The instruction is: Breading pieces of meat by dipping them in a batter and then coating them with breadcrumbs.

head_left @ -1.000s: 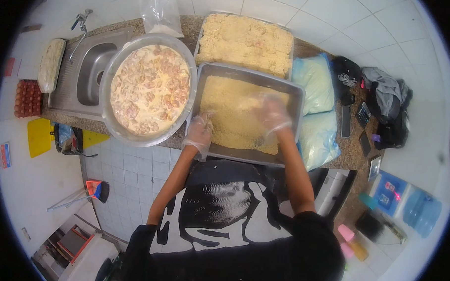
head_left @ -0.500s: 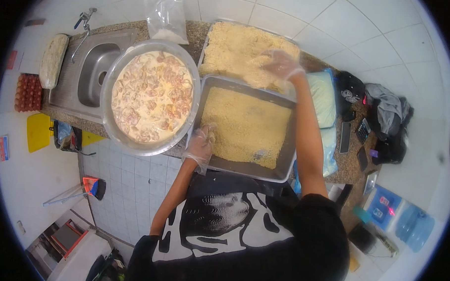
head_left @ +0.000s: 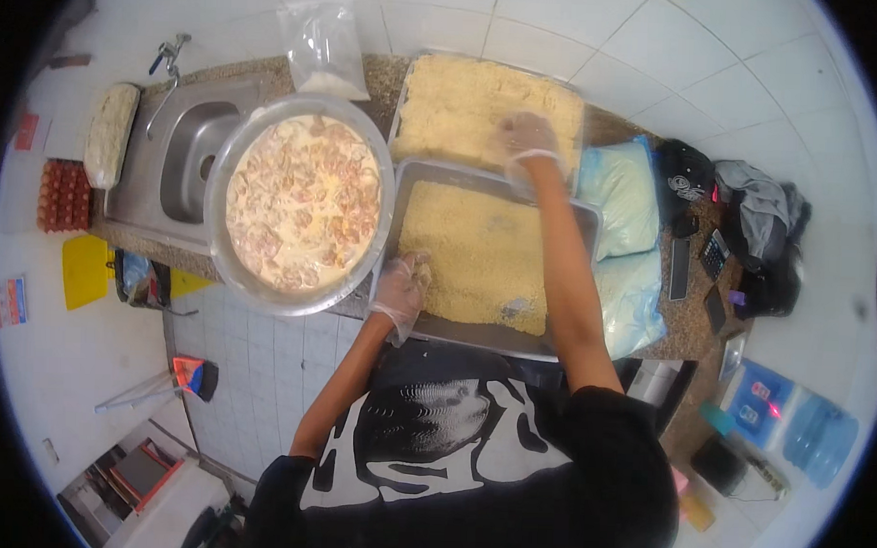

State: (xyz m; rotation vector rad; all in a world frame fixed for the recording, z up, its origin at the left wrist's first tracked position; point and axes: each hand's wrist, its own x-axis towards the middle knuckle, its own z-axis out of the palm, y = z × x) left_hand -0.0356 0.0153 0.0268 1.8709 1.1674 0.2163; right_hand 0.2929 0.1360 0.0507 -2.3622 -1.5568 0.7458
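Observation:
A clear plastic glove covers each of my hands. My left hand [head_left: 399, 290] is closed over the left rim of the near grey tray [head_left: 589, 217], its crumb-coated fingertips curling inside. Yellowish crumbs [head_left: 478, 251] cover the bottom of that tray. My right hand [head_left: 528, 137] is over the far metal tray [head_left: 398, 118], low on a pale, crumb-covered layer [head_left: 454, 105]. Its fingers are curled in and slightly blurred; what lies under them is hidden. To the left stands a large round metal bowl [head_left: 218, 232] of raw meat pieces in creamy batter [head_left: 301, 206].
A steel sink [head_left: 189, 159] and a tray of eggs [head_left: 63, 195] are at the left. Clear bags of pale powder [head_left: 620, 198] lie right of the trays. Beyond them are phones, a calculator [head_left: 714, 253] and grey clothing [head_left: 755, 203]. A plastic bag [head_left: 321, 43] leans on the tiled wall.
My right hand has moved left across the far tray, and its spread fingers have curled in. The layer there looks flatter. My left hand remains at the near tray's rim. The view has shifted slightly.

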